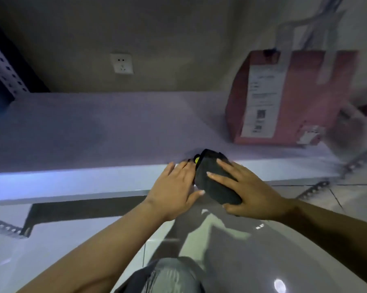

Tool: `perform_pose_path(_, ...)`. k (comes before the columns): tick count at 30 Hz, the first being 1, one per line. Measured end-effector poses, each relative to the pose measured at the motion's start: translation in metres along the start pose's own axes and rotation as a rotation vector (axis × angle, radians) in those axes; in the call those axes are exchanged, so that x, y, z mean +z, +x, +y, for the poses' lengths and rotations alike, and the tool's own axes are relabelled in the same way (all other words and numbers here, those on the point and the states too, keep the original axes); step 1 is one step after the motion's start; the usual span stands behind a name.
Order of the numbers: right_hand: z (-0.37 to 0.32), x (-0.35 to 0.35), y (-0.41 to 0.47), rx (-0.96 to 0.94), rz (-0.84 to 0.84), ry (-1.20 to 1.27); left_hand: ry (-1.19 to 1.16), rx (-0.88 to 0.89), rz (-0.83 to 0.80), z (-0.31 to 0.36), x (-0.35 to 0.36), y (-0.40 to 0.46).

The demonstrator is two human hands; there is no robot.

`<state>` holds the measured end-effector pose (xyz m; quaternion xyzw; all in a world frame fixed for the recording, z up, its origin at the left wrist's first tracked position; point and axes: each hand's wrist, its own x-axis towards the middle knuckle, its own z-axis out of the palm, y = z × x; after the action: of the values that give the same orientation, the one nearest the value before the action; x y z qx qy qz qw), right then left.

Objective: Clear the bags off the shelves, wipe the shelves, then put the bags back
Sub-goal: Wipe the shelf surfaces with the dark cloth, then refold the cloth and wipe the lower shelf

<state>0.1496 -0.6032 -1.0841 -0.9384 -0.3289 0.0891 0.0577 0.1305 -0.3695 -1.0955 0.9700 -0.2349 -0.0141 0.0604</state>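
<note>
Two hands meet at the shelf (93,127) front edge: right hand (248,193) grips the dark cloth (215,182), left hand (174,187) lies flat, released, probably steadying it for wiping.

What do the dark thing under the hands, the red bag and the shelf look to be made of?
Dark cloth: soft fabric, matte; it folds and sags over the shelf edge. Red bag: probably paper or card, with flat stiff faces and a stuck-on printed label. Shelf: smooth pale board, faintly glossy; laminate or painted metal, unclear.
</note>
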Motion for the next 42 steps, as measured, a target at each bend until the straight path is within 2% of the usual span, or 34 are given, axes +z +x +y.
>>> perform_pose_path(6, 0.074, 0.002, -0.095, 0.263, 0.102, 0.005, 0.028, 0.168, -0.133, 0.094, 0.008, 0.070)
perform_pose_path(11, 0.084, -0.018, -0.122, 0.442, 0.235, 0.114, -0.032, 0.193, -0.148, 0.133, 0.002, 0.095)
perform_pose_path(15, 0.063, -0.052, -0.128, 0.437, 0.365, 0.255, -0.309, 0.160, -0.066, 0.130, -0.021, 0.091)
perform_pose_path(18, 0.042, -0.089, -0.133, 0.370, 0.484, 0.325, -0.677, 0.137, -0.058, 0.132, -0.066, 0.079)
perform_pose_path(23, 0.023, -0.145, -0.150, 0.250, 0.524, 0.377, -1.053, 0.131, 0.020, 0.136, -0.128, 0.064)
perform_pose_path(26, 0.025, -0.160, -0.156, 0.216, 0.525, 0.402, -1.167, 0.102, 0.018, 0.143, -0.147, 0.064)
perform_pose_path(32, 0.041, -0.169, -0.151, 0.201, 0.538, 0.408, -1.168, 0.035, 0.023, 0.154, -0.169, 0.078)
perform_pose_path(38, 0.038, -0.201, -0.173, 0.325, 0.290, 0.540, -0.970, 0.072, -0.097, 0.177, -0.220, 0.062)
perform_pose_path(42, 0.013, -0.255, -0.201, 0.322, 0.209, 0.780, -0.823, 0.070, -0.140, 0.201, -0.282, 0.037)
